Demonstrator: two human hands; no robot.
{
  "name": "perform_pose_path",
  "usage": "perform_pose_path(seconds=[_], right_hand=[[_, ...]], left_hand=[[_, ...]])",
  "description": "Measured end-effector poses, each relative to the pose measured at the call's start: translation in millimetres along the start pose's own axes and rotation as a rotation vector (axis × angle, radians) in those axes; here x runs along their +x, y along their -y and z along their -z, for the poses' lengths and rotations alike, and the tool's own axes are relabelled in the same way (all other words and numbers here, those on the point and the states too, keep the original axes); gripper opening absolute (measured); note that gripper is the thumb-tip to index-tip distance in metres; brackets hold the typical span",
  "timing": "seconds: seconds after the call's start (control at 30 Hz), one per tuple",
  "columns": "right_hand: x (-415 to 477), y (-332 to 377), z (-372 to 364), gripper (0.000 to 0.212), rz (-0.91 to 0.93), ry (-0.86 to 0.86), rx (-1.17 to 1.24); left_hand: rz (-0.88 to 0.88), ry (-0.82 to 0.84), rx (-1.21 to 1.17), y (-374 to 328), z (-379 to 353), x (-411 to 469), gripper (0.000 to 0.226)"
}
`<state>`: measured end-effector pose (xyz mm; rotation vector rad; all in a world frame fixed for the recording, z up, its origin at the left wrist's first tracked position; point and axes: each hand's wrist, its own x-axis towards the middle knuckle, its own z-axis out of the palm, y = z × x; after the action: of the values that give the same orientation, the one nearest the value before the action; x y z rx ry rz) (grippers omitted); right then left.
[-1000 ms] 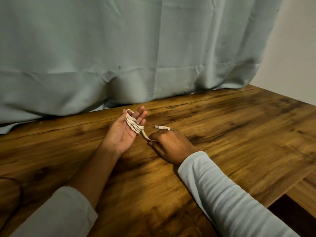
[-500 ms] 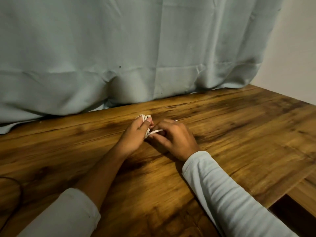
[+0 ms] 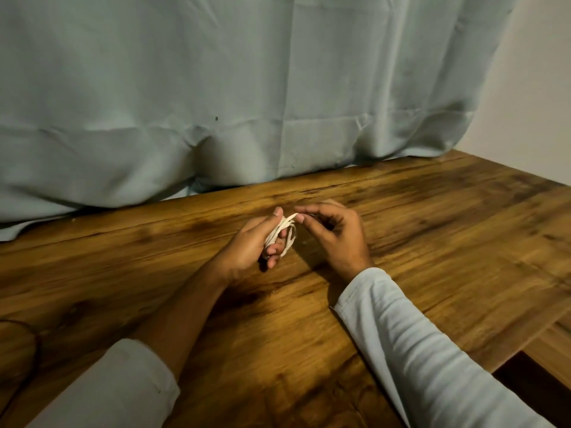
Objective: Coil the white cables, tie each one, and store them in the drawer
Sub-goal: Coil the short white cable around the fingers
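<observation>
A white cable (image 3: 282, 233) is wound in several loops around the fingers of my left hand (image 3: 252, 244), which is turned on its side just above the wooden table (image 3: 432, 242). My right hand (image 3: 332, 234) is close on its right, thumb and forefinger pinching the cable's free end at the top of the coil. The cable's plug is hidden behind my right fingers. No drawer is in view.
A pale blue-grey curtain (image 3: 247, 103) hangs along the table's far edge. A white wall (image 3: 537, 103) stands at the right. The table's right edge drops to a dark gap (image 3: 531, 384). A thin dark cord (image 3: 31, 335) curves at the left edge.
My left hand has turned from palm-up to on its side with the coil around its fingers. My right hand has lifted off the table and brought the free end up over the coil.
</observation>
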<state>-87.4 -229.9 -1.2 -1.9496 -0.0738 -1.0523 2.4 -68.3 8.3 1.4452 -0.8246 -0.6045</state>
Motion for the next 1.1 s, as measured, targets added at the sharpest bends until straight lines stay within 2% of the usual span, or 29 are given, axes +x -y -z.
perform_pose_path(seconds=[0.1,0.27,0.47,0.57,0.7,0.83,0.93,1.1], right_hand=[[0.1,-2.9,-7.0,0.019,-0.106,0.016,0.162],[-3.8,1.1,-15.2,0.023,-0.258,0.039,0.363],[-8.9,14.1,-23.5,0.036,-0.304,0.127,0.373],[-12.5,15.6,-30.7,0.044,-0.304,0.159,0.260],[-14.7,11.5,-36.3,0.041,-0.268,0.177,0.092],[-14.6,10.0,-37.7,0.034,-0.303,0.186,0.044],[-14.3,10.8,-37.8,0.034,-0.318,0.173,-0.031],[-11.6,7.9,-28.5,0.023,-0.244,0.201,-0.398]], left_hand=[[-0.006,0.014,-0.122,-0.9,-4.9,-2.6,0.046],[0.085,0.055,-0.440,-2.5,-3.4,-4.3,0.038],[0.112,0.105,-0.736,-4.1,4.6,-1.9,0.040],[0.095,0.105,-0.791,-3.9,8.5,-0.8,0.042],[0.110,0.100,-0.779,-1.0,9.6,-0.5,0.041],[0.111,0.031,-0.698,0.4,9.1,0.2,0.043],[0.066,-0.031,-0.572,1.8,6.6,0.9,0.039],[0.004,-0.195,-0.244,9.5,-4.2,5.5,0.041]])
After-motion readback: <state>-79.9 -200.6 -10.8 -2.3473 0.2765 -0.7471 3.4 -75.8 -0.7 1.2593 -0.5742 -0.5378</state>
